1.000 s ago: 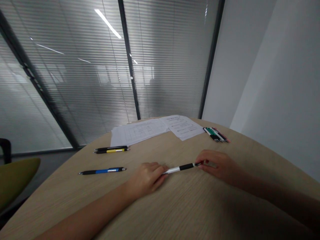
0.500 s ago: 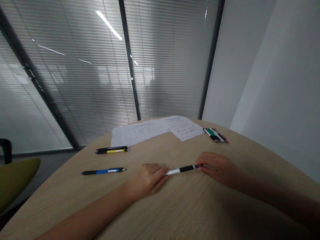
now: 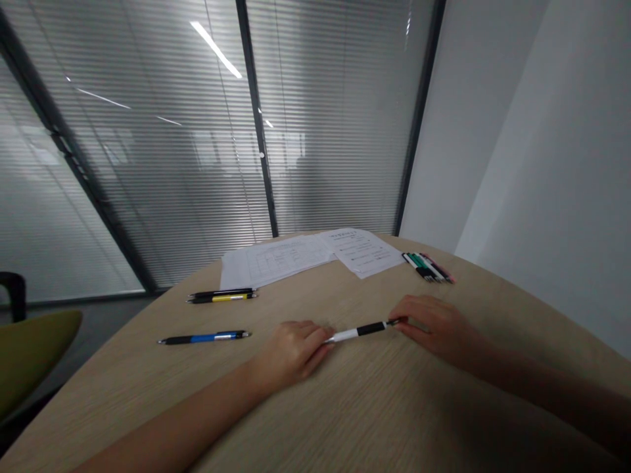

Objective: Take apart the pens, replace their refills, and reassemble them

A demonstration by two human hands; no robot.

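A white pen with a black grip (image 3: 371,328) spans the space between my two hands, low over the table. My left hand (image 3: 297,348) is closed on its white end, the fingertips hiding that end. At the other end, the thumb and fingers of my right hand (image 3: 432,322) pinch the dark tip, which shows only in part. A blue and black pen (image 3: 202,337) lies on the table to the left of my left hand.
Farther back on the wooden table (image 3: 315,420) lie a yellow and black pen (image 3: 224,298) and a black pen (image 3: 221,291). Printed sheets (image 3: 276,259) are at the far edge, with several pens (image 3: 426,268) to their right. A green chair (image 3: 37,351) stands at left.
My right hand has shifted slightly right and up, and the pen's right end has risen a little with it. My left hand keeps its grip.
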